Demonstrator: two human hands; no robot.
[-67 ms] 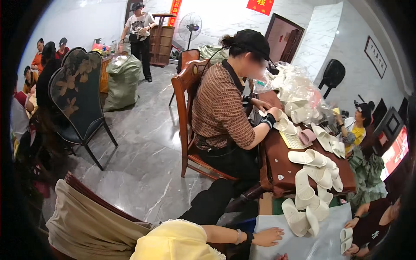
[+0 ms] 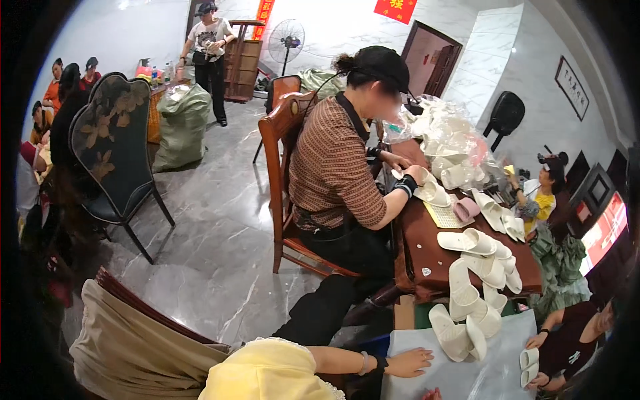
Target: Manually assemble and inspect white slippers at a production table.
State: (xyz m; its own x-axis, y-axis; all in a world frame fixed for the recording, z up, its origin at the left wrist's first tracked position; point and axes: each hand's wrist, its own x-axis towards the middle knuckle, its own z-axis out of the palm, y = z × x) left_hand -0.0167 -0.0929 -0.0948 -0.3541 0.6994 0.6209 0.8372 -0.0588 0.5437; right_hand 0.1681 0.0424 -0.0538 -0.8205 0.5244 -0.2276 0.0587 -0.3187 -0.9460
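Observation:
My left hand (image 2: 410,362) lies flat on a pale grey sheet (image 2: 407,340) covering the near table, fingers stretched out and holding nothing. Only the fingertips of my right hand (image 2: 433,395) come in at the bottom edge; the rest is outside the picture, and whether it holds something cannot be seen. Just beyond my left hand, a cream slipper (image 2: 448,331) leans against another cream slipper (image 2: 477,340). Several more cream slippers (image 2: 463,290) run from there onto the brown table.
A seated co-worker (image 2: 347,160) handles a cream slipper at the brown table (image 2: 417,248). Bagged slippers (image 2: 453,143) and a pink slipper (image 2: 466,209) lie there. Another person (image 2: 567,340) at right holds a pair of slippers (image 2: 529,367). Chairs and a green sack (image 2: 183,127) stand at left.
The whole view has shifted slightly, so things sit a little further left. My left hand stays flat on the sheet.

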